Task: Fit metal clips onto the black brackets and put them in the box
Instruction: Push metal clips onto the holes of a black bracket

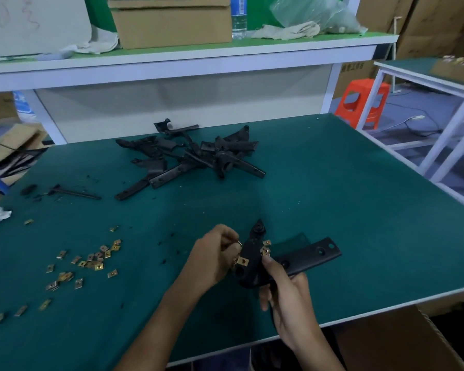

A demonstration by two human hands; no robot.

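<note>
While the right hand point(287, 295) curls its fingers round the lower stem of the black angled drilled bracket point(306, 255), the piece is held just above the green table mat point(332, 188), close to the near side.

Item, bracket: judged stiff, and light enough for a one-handed hold. The finish is matt, so it is unlikely to slip. A long flat arm runs out to the right of the grip, and a short pointed head stands above it. The stem is the best hold, since it leaves the head's rims free.

Item, small brass-coloured square metal clips: one fitted clip point(243, 261) sits on the head's left rim, just up-left of the grip, with more on the right rim. The left hand point(212, 259), fingers curled, pinches further clips against the head's left side; the number cannot be told. They are judged thin, springy and easily dropped, so pinch them by the flat faces.

Stock: loose clips point(97, 261) lie scattered well left of the grip, and a heap of black brackets point(193, 156) lies far beyond it.

Room: open mat lies right of and beyond the grip. The table's near edge point(386, 303) runs close beside and below it. A brown cardboard box point(402, 341) sits under that edge to the right and is the likely destination. The long arm must clear the edge.
</note>
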